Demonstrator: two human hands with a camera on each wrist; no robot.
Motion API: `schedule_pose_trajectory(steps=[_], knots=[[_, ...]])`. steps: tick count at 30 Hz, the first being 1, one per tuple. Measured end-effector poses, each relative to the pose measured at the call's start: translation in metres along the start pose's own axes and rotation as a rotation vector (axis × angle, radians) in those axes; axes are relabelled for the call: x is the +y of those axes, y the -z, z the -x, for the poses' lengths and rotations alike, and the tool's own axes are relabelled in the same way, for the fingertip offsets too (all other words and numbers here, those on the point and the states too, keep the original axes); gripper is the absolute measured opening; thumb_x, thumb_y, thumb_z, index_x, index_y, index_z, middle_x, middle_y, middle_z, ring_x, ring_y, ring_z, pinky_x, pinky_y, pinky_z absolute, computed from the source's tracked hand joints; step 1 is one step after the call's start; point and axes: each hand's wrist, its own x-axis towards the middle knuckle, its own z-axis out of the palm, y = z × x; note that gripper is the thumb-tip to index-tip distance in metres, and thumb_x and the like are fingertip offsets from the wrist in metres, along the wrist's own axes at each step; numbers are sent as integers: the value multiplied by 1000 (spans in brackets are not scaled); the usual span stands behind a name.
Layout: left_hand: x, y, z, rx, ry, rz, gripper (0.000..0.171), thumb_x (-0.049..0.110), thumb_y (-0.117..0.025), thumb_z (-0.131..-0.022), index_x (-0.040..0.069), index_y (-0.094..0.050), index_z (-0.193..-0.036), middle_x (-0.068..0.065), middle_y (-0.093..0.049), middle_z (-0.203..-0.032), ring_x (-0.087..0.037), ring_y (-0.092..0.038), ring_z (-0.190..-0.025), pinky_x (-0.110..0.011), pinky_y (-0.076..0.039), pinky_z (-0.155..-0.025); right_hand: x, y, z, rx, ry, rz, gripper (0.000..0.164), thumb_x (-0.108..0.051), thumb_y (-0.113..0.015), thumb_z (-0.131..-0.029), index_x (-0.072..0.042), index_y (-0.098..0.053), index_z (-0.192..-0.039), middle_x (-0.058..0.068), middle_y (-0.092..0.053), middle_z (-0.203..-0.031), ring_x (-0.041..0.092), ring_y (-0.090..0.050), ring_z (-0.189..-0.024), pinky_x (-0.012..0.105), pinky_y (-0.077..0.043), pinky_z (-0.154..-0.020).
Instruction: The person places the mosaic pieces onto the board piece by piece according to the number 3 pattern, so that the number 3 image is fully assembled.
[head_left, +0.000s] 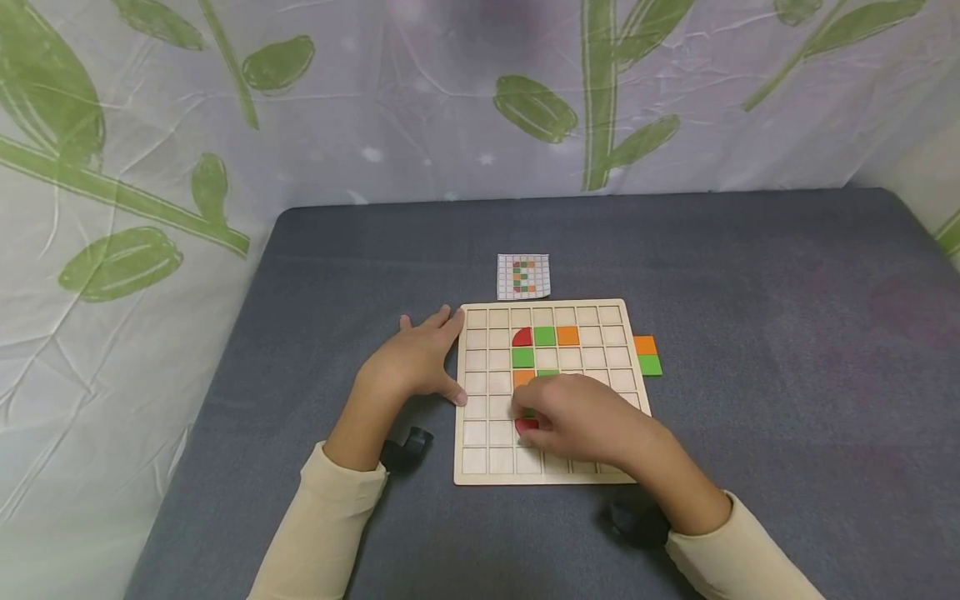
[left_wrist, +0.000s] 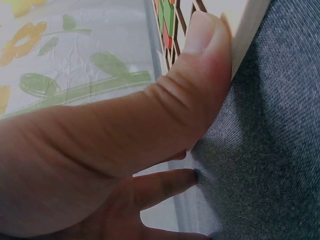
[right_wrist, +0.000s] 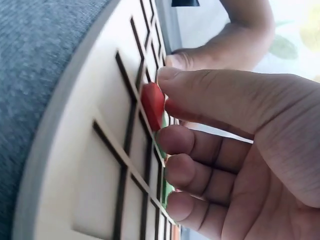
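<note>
A wooden grid board [head_left: 480, 480] lies on the dark table. My left hand [head_left: 411, 358] spreads along its left edge, thumb on the rim in the left wrist view. My right hand [head_left: 581, 417] bends over the lower middle cells, thumb and index finger at a rounded red piece [right_wrist: 152, 106], pinching it at its cell. Its other fingers are curled. Above it on the grid sit a red quarter-circle piece [head_left: 522, 337], a green square [head_left: 544, 336] and an orange square [head_left: 567, 336]. Below them are another green square [head_left: 522, 357] and orange square [head_left: 522, 377]; the right hand partly covers more green.
A small printed pattern card [head_left: 522, 277] lies just beyond the board's far edge. Right of the board are a loose orange tile [head_left: 645, 345] and a green tile [head_left: 650, 365]. A leaf-patterned curtain [head_left: 420, 100] hangs behind the table.
</note>
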Motion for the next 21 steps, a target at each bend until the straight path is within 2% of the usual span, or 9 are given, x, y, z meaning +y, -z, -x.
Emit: schedule_pose_trajectory(steps=[6, 14, 21], knots=[[1, 0, -1, 4, -6, 1, 123, 34, -95, -67, 11, -20, -161, -16, -14, -165, -56, -9, -144, -62, -20, -114, -1, -2, 0, -20, 1, 1, 25, -2, -75, -81, -19, -57, -75, -9, -45, -65, 5, -43, -62, 25, -37, -57], [1, 0, -3, 1, -1, -16, 122, 34, -95, -67, 11, -20, -161, -16, -15, -165, -56, -10, -144, -63, -20, -114, 2, 0, 3, -38, -55, -8, 21, -7, -76, -84, -20, -60, -77, -11, -47, -66, 4, -44, -59, 24, -39, -55], [1, -1, -2, -3, 12, -27, 122, 36, -94, -68, 11, -20, -161, -15, -14, -165, -58, -9, -143, -63, -21, -113, 3, 0, 4, -33, -33, -9, 19, -7, -75, -85, -17, -60, -79, -9, -47, -64, 3, -42, -57, 24, -38, -54]])
